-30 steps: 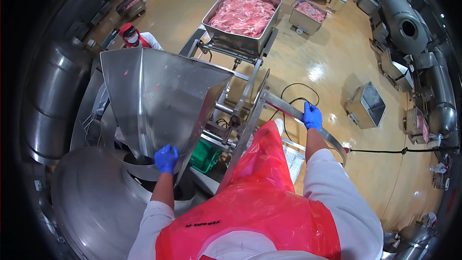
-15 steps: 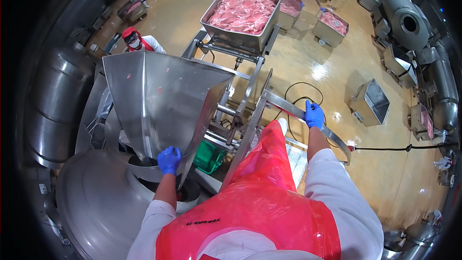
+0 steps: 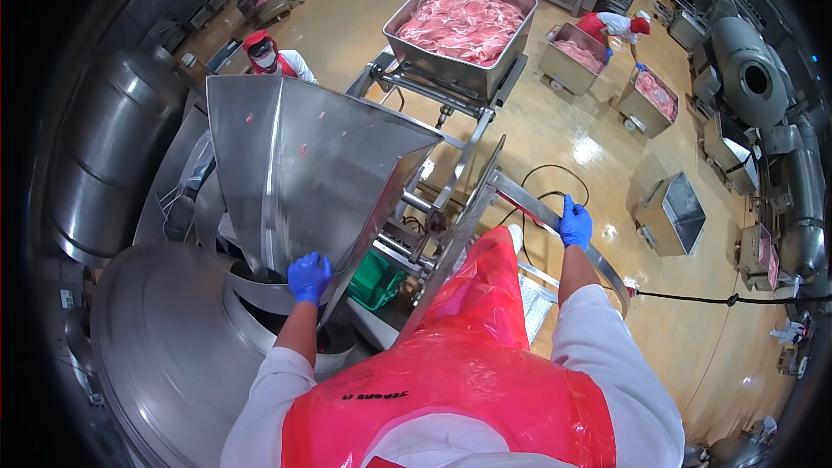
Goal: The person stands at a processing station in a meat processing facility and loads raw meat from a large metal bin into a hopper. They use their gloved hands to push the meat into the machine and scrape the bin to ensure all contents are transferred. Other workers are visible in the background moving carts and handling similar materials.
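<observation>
My left hand (image 3: 309, 277), in a blue glove, is closed on the lower edge of a large steel chute (image 3: 321, 173). A few small pink scraps cling to the chute's inner wall. Below, its narrow end meets the round opening of a big steel vessel (image 3: 165, 347). My right hand (image 3: 575, 222), also gloved in blue, grips a flat, curved metal handrail (image 3: 608, 276). Beyond the chute, a steel tub (image 3: 458, 74) full of sliced raw meat (image 3: 462, 26) stands raised on a lift frame (image 3: 472, 134).
A green crate (image 3: 376, 281) sits below the chute. Behind the chute stands a co-worker (image 3: 276, 59). Another person (image 3: 617, 26) bends between two meat carts, one (image 3: 572, 59) left and one (image 3: 648, 100) right. A bare-walled cart (image 3: 672, 213) and a black cable (image 3: 555, 166) are on the floor.
My view has turned slightly, shifting the chute and the raised tub rightward in it. The far person and both meat carts have moved right and nearer. My hands keep their places.
</observation>
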A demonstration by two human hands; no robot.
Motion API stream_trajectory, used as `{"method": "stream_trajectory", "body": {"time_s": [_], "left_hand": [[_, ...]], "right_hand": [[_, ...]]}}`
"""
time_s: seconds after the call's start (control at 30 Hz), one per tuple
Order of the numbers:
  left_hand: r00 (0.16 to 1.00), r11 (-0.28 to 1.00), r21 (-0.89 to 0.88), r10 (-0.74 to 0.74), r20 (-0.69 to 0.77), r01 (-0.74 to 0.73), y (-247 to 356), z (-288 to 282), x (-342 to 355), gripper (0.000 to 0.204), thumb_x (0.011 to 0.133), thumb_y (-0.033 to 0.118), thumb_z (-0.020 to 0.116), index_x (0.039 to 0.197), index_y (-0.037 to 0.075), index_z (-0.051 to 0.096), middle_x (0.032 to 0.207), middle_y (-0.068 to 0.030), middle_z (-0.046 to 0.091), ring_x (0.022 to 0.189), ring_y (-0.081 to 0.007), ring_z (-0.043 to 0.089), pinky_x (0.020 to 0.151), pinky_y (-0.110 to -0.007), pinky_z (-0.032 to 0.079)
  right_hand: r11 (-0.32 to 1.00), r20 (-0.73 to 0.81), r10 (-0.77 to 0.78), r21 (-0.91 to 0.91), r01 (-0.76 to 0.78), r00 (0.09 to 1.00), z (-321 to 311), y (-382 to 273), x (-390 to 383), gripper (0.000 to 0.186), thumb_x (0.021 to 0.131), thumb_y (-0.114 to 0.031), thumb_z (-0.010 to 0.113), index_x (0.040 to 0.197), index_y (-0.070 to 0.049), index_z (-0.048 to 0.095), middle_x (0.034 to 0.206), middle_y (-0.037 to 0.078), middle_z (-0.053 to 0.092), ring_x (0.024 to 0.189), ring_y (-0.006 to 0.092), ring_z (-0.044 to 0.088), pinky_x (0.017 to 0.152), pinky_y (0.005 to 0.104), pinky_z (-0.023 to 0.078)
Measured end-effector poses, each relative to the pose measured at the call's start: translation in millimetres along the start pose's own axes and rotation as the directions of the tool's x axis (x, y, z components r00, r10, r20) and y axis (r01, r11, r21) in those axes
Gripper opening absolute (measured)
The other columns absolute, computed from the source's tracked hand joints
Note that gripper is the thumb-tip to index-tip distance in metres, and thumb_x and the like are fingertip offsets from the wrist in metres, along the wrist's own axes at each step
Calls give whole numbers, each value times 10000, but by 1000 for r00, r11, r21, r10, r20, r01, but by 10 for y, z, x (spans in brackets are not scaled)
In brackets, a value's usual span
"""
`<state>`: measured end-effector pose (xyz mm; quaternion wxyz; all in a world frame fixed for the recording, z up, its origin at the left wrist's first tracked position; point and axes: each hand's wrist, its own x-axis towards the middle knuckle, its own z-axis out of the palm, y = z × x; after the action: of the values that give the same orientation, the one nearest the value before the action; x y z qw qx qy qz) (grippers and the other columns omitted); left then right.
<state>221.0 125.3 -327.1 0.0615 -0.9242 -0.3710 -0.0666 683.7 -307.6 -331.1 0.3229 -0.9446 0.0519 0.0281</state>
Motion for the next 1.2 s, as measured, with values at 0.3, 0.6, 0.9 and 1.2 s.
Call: {"method": "stream_trajectory", "body": {"time_s": [0.3,0.6,0.9,1.2], "left_hand": [[1000,1000,30,3,9,-3,49,86,-21,287,872,381,594,760,121,648,756,-106,677,706,-306,671,649,-464,494],[1000,1000,25,0,9,-1,123,88,-62,287,877,374,604,779,108,650,755,-113,670,710,-327,666,655,-471,500],[1000,1000,-12,1,-25,-1,166,222,-90,269,860,375,610,766,126,644,756,-96,673,715,-308,667,660,-462,487],[1000,1000,16,-17,-3,17,84,165,34,281,863,391,606,781,127,655,756,-107,671,717,-302,668,670,-457,490]], "right_hand": [[1000,3,5,-17,-5,1000,5,61,27,621,876,-668,556,926,-80,749,942,220,717,914,389,683,814,465,513],[999,-44,-36,-9,36,998,53,154,34,653,908,-641,548,870,-14,727,860,243,693,830,382,671,763,449,492],[1000,10,-7,-12,7,1000,64,232,119,639,895,-664,539,928,-60,744,935,236,710,911,397,677,811,474,501],[999,-15,-31,15,31,999,219,91,233,660,919,-640,547,898,-6,731,752,172,706,736,304,680,738,422,502]]}}
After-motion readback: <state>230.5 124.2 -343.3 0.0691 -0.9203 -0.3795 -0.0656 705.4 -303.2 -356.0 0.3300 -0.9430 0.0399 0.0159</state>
